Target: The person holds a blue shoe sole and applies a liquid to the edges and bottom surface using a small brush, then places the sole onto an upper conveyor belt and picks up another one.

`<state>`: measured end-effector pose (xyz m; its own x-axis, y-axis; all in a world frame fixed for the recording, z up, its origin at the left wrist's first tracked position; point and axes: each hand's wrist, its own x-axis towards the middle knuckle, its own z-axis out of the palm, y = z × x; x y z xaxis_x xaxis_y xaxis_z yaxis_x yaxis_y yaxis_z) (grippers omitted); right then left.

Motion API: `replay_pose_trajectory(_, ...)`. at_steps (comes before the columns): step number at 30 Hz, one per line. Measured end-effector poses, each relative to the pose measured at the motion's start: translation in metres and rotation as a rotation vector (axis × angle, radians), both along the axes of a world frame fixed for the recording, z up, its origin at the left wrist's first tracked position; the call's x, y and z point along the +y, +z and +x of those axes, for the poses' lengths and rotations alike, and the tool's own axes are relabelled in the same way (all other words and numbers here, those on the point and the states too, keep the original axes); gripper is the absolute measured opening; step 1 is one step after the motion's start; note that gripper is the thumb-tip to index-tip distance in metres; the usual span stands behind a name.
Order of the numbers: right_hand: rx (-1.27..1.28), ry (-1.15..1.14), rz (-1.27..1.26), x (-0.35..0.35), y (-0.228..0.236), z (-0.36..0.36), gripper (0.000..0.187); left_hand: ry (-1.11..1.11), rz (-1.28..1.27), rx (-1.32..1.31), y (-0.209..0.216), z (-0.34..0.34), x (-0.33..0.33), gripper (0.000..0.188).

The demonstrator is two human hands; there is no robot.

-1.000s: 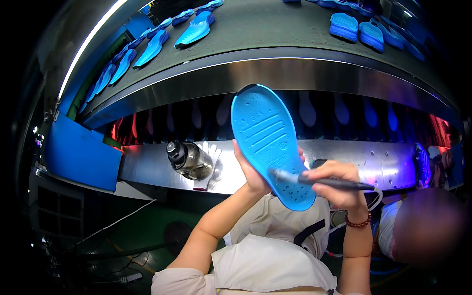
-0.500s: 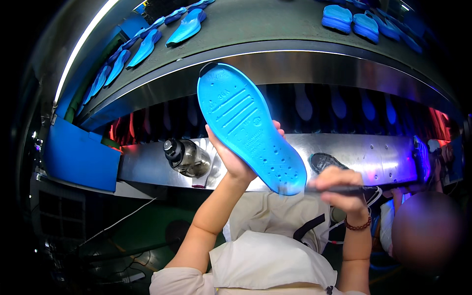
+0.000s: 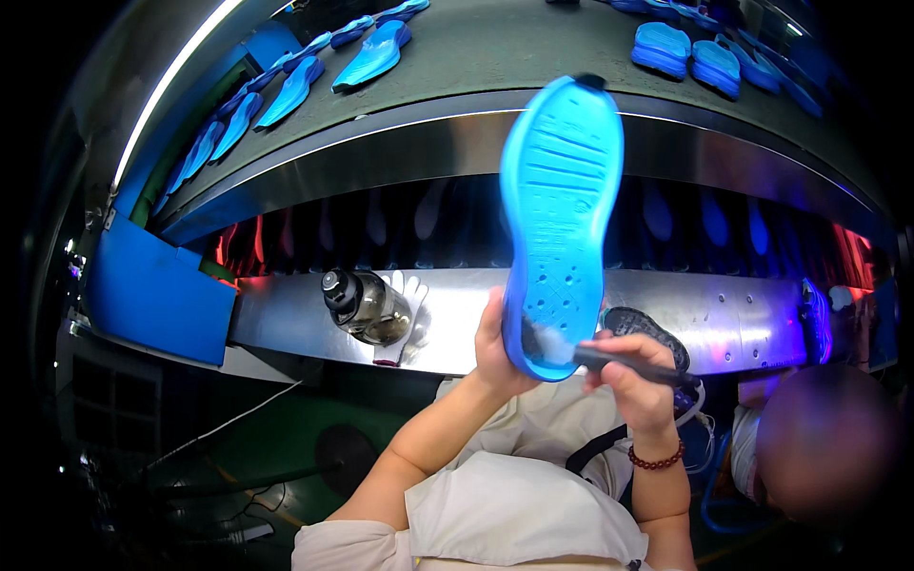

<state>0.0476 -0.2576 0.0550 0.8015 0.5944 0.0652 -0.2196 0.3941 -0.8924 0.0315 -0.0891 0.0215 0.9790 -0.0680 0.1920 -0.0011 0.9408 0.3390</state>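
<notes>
My left hand (image 3: 502,357) is closed around the near end of a bright blue shoe sole (image 3: 562,219), which stands nearly upright with a black tip at its far end. Ridges and small holes mark the face turned toward me. In my right hand (image 3: 640,385) is a brush (image 3: 619,360) with a black handle and pale, blurred bristles. Those bristles meet the inside of the sole's near end, beside a darker patch. A cord runs off the handle's rear end. Behind my right hand, a black sole (image 3: 657,331) lies on the metal ledge.
A dark see-through bottle (image 3: 365,306) stands on the metal ledge (image 3: 447,328), with a white glove (image 3: 411,305) beside it. Above, several blue soles (image 3: 371,57) lie on a green conveyor belt (image 3: 495,48). Another person (image 3: 824,443) is at the right rim.
The sole has swung more upright and shifted right, and its near end now tips toward me. My left hand moved down to that end. The brush went from the sole's outer edge to its inside.
</notes>
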Motion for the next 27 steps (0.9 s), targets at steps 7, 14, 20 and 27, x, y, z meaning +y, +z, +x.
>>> replay_pose_trajectory(7, -0.427, 0.183, -0.492, -0.028, 0.037, 0.017, 0.025, -0.210, 0.303, 0.126, -0.008, 0.002, 0.030, 0.068)
replay_pose_trajectory(14, -0.871, 0.545, -0.375, -0.035, 0.042, 0.031, 0.024, -0.555, 0.503, 0.257, 0.014, 0.000, 0.037, 0.064)
replay_pose_trajectory(20, -0.927, 0.596, -0.576, -0.039, 0.057, 0.037, 0.020, -0.654, 0.942, 0.176, 0.016, 0.000, 0.043, 0.069)
replay_pose_trajectory(27, -0.950, 0.463, -0.547, -0.047, 0.048, 0.046, 0.020, -0.595, 0.714, 0.334, 0.018, -0.008, 0.054, 0.067)
